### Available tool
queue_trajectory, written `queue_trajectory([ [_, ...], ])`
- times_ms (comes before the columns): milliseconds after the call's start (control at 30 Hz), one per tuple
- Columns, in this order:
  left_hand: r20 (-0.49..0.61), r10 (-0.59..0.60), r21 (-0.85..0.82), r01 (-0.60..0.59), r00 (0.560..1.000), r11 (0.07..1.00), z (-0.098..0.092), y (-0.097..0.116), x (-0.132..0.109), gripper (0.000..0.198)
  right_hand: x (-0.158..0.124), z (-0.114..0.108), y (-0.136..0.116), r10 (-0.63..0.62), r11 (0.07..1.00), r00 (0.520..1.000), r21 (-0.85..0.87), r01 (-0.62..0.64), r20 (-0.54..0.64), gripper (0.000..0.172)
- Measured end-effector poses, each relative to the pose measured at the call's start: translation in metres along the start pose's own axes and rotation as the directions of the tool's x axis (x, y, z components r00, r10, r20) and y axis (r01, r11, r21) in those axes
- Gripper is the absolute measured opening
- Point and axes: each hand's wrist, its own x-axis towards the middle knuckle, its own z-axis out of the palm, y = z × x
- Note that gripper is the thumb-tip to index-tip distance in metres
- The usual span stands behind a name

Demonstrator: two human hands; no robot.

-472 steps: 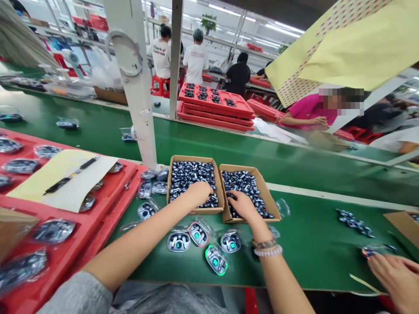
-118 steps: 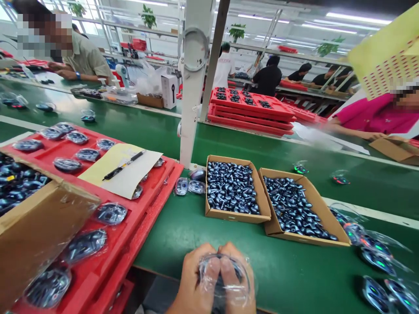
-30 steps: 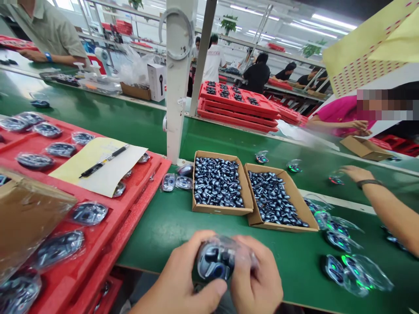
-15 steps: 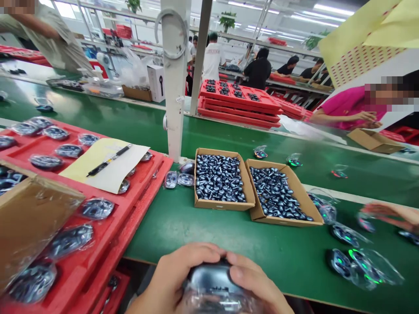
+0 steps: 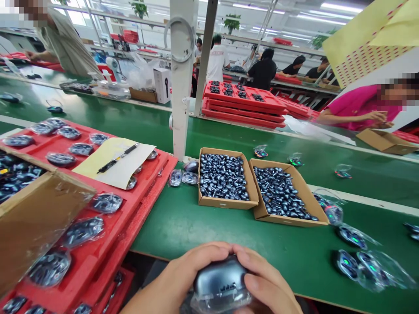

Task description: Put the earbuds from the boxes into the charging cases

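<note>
Left hand [image 5: 178, 279] and right hand [image 5: 271, 290] both clamped on grey case [image 5: 220, 281], bottom centre of frame, over near edge of green bench [image 5: 203, 226]. Red tray [image 5: 140, 207] at left. Earbud box [image 5: 225, 203] centre. Wrapped cases [image 5: 347, 264] lower right.

A glossy grey-blue earbud case [image 5: 220, 279] in clear plastic wrap, lid shut, at the table's near edge.

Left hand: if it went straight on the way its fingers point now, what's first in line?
The left hand lies on the grey case; its fingers point right across it, so the right hand comes first, likely nearly touching.
</note>
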Motion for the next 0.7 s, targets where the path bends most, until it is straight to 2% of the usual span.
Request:
queue_trajectory([
  [233,-0.003,0.020,0.009,-0.020,1.000,1.000,0.001,-0.001,-0.002,0.050,-0.003,0.004,-0.003,0.001,0.999,1.000,-0.034,-0.002,-0.026,0.025],
  [367,-0.106,-0.028,-0.003,0.028,0.994,1.000,0.006,0.003,-0.011,0.046,-0.007,0.004,-0.003,-0.007,0.995,1.000,-0.098,0.005,-0.013,0.024],
  [433,-0.165,-0.042,0.008,0.043,0.985,0.999,0.009,0.002,-0.014,0.044,-0.008,0.006,-0.001,-0.045,0.985,0.999,-0.166,0.041,-0.022,0.023],
  [533,-0.193,-0.036,0.065,0.050,0.981,0.997,0.011,-0.003,-0.015,0.044,-0.007,0.010,0.004,-0.170,0.942,0.984,-0.301,0.148,-0.048,0.025],
  [600,-0.205,-0.054,0.113,0.078,0.977,0.991,0.009,-0.007,-0.012,0.046,-0.003,0.011,0.007,-0.204,0.906,0.978,-0.372,0.202,0.035,0.034],
  [700,-0.199,-0.099,0.144,0.129,0.975,0.981,0.005,-0.015,-0.006,0.056,0.005,0.012,0.011,-0.079,0.911,0.967,-0.377,0.168,0.241,0.051],
])
